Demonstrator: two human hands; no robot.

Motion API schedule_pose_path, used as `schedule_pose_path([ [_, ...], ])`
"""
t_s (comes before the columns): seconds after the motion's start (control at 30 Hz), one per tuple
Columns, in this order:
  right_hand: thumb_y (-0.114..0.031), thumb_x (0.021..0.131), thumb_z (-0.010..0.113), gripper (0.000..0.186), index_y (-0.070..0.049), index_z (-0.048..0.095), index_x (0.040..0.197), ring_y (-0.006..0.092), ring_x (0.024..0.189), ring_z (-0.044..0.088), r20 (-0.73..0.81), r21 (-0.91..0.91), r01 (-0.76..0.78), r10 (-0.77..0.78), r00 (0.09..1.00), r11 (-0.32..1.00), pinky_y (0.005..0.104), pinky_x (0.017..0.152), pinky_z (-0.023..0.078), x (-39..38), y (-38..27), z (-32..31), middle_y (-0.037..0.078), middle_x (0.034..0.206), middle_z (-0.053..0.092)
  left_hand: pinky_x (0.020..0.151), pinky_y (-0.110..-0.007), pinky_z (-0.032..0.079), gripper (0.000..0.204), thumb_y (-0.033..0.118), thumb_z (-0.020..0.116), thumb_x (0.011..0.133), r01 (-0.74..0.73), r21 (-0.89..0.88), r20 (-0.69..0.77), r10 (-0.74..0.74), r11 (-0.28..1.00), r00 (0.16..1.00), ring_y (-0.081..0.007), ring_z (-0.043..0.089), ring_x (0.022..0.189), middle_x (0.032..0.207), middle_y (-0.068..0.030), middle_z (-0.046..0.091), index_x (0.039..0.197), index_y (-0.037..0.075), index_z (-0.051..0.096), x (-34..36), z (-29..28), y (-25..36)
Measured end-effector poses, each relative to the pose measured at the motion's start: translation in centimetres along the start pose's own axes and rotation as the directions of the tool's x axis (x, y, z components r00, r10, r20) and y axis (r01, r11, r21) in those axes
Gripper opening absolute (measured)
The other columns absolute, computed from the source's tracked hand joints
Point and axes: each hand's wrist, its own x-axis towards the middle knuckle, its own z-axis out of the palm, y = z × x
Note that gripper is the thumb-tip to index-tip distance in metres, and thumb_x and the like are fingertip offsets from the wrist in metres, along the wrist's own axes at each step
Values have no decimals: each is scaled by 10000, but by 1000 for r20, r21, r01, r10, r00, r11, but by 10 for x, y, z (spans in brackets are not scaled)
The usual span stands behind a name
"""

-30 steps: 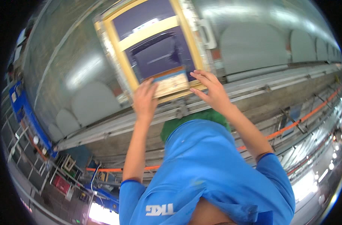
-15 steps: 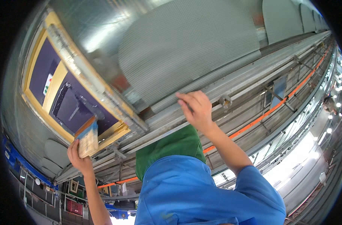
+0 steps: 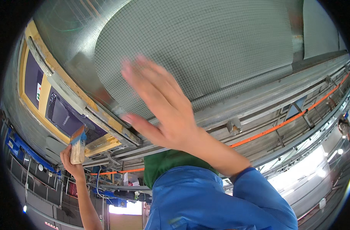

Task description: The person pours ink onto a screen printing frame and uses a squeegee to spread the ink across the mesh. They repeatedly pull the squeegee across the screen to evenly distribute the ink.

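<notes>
In the head view my left hand [image 3: 69, 156] grips a squeegee [image 3: 77, 152] with a pale wooden handle, blue band and brown blade. It is at the lower end of a screen frame [image 3: 34, 111] with yellow borders and purple panels, smeared with dark glossy material. My right hand [image 3: 163, 107] is raised in the middle with fingers outstretched and blurred at the tips, holding nothing. Behind it lies a large grey gridded rounded sheet [image 3: 205, 42] on the metal table surface [image 3: 64, 23].
A metal rail [image 3: 267, 88] runs along the table's front edge, with an orange line [image 3: 282, 124] beside it. Another rounded sheet [image 3: 320, 30] is at the upper right. Blue machinery [image 3: 18, 145] stands at the left. A person [image 3: 343, 128] is far right.
The frame has shifted leftward in the view. My right hand has left it and risen toward the camera over the gridded sheet. My left hand has the squeegee, farther left and lower than before.
</notes>
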Motion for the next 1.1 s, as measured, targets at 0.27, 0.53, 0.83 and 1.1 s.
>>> schedule_pose_path([
  [0.27, -266, 819, 745, 892, 109, 312, 1504, 490, 1455, 305, -283, -253, 246, -315, 906, 936, 542, 1195, 275, 75, 27, 52, 356, 1533, 323, 950, -386, 487, 388, 4, 695, 826, 2, 26, 12, -2, 1000, 1000, -299, 616, 1050, 1124, -137, 598, 1211, 19, 652, -2, 4, 1],
  [0.53, -347, 974, 631, 978, 160, 20, 1545, 615, 1479, -7, -44, -234, 242, -259, 965, 942, 712, 1158, 106, 93, 72, 55, 464, 1571, -19, 968, -401, 473, 381, 52, 677, 855, -12, 46, 57, 10, 999, 998, -311, 606, 1074, 1131, -133, 610, 1234, 34, 652, 2, 3, 4],
  [0.83, -348, 978, 646, 941, 131, 79, 1557, 591, 1489, 50, -207, -361, 147, -233, 950, 921, 676, 1170, 117, 97, 67, 65, 462, 1571, 29, 980, -403, 469, 349, 69, 678, 856, 3, 28, 9, -4, 1000, 1000, -319, 607, 1089, 1121, -134, 621, 1202, 25, 663, 6, 4, 9],
  [1.1, -230, 903, 701, 577, -21, 505, 1403, 420, 1074, 605, 125, -62, -59, 66, 990, 996, 475, 923, 507, 74, -7, 112, 217, 1243, 579, 942, -383, 485, 377, -17, 629, 745, 24, -171, -56, -34, 985, 998, -331, 622, 1035, 1059, -152, 665, 1109, 12, 721, 13, 3, 28],
])
